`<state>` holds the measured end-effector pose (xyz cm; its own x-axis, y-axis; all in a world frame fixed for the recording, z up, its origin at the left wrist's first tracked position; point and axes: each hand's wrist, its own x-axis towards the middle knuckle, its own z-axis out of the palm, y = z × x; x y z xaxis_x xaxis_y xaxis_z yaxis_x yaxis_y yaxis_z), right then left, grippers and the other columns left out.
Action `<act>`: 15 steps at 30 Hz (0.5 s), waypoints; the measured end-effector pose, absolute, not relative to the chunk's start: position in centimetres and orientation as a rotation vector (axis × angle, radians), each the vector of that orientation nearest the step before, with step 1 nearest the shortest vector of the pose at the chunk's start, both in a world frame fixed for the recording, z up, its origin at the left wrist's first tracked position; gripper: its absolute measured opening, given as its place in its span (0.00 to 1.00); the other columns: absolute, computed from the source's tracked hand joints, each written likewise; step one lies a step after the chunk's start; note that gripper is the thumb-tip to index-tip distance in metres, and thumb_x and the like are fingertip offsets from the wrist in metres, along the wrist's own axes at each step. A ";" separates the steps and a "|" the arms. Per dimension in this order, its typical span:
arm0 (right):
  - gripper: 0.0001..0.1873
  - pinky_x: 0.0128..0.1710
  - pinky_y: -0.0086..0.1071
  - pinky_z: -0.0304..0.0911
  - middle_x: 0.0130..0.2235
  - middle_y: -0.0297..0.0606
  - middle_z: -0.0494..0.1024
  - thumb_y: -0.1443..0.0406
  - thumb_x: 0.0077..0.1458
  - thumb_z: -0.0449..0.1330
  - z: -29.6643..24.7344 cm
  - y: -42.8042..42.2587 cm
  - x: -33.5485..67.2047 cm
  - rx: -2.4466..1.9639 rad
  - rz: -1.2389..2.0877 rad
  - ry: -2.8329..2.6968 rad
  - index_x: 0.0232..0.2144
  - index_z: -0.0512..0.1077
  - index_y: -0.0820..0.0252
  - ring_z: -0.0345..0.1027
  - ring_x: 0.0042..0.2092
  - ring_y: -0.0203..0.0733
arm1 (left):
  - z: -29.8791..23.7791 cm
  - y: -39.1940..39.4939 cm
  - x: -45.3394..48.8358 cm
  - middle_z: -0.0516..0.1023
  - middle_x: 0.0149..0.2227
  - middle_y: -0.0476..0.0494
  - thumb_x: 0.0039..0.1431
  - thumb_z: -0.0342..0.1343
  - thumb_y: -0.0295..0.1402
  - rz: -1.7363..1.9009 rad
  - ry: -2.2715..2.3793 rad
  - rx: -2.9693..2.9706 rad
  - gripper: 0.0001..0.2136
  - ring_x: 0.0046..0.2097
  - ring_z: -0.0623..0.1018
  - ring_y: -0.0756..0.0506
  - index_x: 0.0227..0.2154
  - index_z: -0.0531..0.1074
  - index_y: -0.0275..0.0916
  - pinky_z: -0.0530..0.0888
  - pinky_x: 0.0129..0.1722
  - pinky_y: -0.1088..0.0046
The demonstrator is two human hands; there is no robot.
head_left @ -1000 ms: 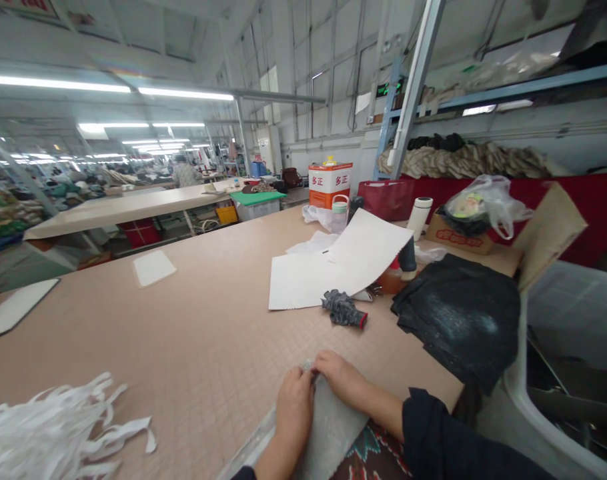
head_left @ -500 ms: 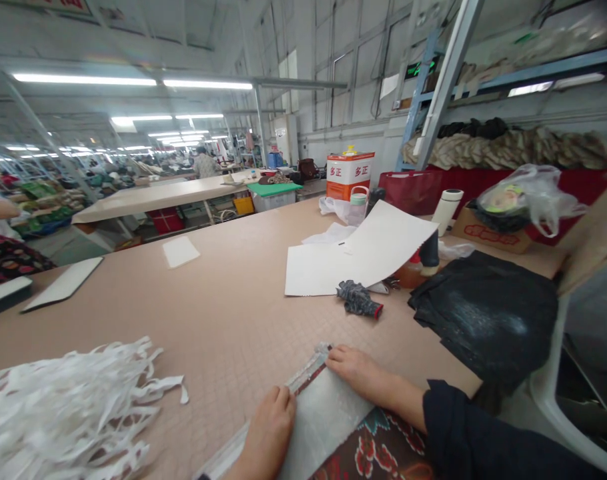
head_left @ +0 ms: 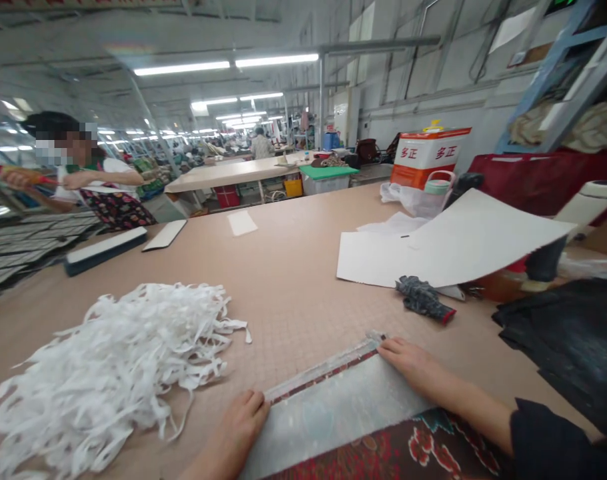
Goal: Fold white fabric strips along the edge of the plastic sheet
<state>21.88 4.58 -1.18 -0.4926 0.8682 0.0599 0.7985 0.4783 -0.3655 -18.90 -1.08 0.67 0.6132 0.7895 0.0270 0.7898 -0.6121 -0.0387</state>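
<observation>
A grey sheet with a taped edge lies at the near edge of the tan table, over red floral cloth. My left hand presses on the sheet's left end, fingers curled against the edge. My right hand rests on the sheet's far right corner, fingers lying flat and together. A pile of white strips sits just left of my left hand.
White card sheets, a grey glove, black plastic, a bottle, a red-white tin and a roll stand at the right. Another person works at the far left by dark boards.
My hands have slid apart along the sheet's edge, the left one moving left. The view has swung left, bringing the strip pile and the other person into sight.
</observation>
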 end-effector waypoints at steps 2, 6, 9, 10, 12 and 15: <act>0.17 0.40 0.40 0.58 0.37 0.47 0.74 0.77 0.47 0.48 -0.7 4.9 20.2 -1.534 0.365 -2.526 0.33 0.73 0.60 0.64 0.40 0.49 | 1.0 -1.2 -19.2 0.72 0.34 0.51 0.55 0.52 0.23 -0.021 -1.345 -2.762 0.10 0.37 0.69 0.49 0.38 0.68 0.44 0.64 0.41 0.72; 0.14 0.37 0.38 0.57 0.33 0.47 0.73 0.78 0.46 0.50 1.1 4.1 11.8 -1.423 0.311 -2.694 0.27 0.72 0.61 0.64 0.37 0.49 | 1.0 -1.6 -18.9 0.71 0.31 0.53 0.57 0.52 0.26 -0.135 -1.374 -2.660 0.05 0.37 0.69 0.49 0.33 0.69 0.44 0.53 0.55 0.59; 0.13 0.35 0.33 0.57 0.36 0.41 0.73 0.76 0.50 0.51 1.2 2.2 4.0 -1.060 0.420 -2.753 0.34 0.70 0.60 0.64 0.37 0.43 | 0.7 -2.5 -18.5 0.70 0.31 0.53 0.58 0.51 0.27 -0.178 -1.449 -2.571 0.05 0.39 0.68 0.49 0.34 0.69 0.43 0.49 0.57 0.59; 0.12 0.35 0.33 0.57 0.37 0.40 0.72 0.75 0.51 0.51 0.9 1.6 1.9 -0.982 0.407 -2.755 0.36 0.69 0.60 0.64 0.38 0.43 | 0.6 -2.9 -18.5 0.71 0.32 0.52 0.58 0.50 0.27 -0.186 -1.484 -2.540 0.05 0.40 0.68 0.48 0.35 0.69 0.42 0.50 0.57 0.60; 0.10 0.35 0.34 0.57 0.37 0.41 0.72 0.73 0.53 0.53 0.2 0.7 -0.8 -0.885 0.286 -2.781 0.38 0.68 0.61 0.63 0.38 0.44 | 0.2 -3.7 -18.6 0.71 0.33 0.51 0.58 0.50 0.26 -0.227 -1.558 -2.480 0.07 0.41 0.68 0.48 0.36 0.69 0.42 0.52 0.56 0.61; 0.06 0.34 0.36 0.56 0.36 0.42 0.72 0.71 0.53 0.55 -0.7 0.5 -2.2 -0.849 0.123 -2.787 0.35 0.69 0.62 0.62 0.37 0.45 | -0.5 -4.7 -19.0 0.72 0.35 0.51 0.58 0.48 0.25 -0.364 -1.586 -2.428 0.08 0.41 0.68 0.48 0.38 0.69 0.42 0.55 0.54 0.62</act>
<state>-2.20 0.49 -0.69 -0.8073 0.5587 0.1900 0.5398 0.8292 -0.1448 -18.97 -4.74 -0.49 0.3877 0.8635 0.3226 0.9177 -0.3945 -0.0468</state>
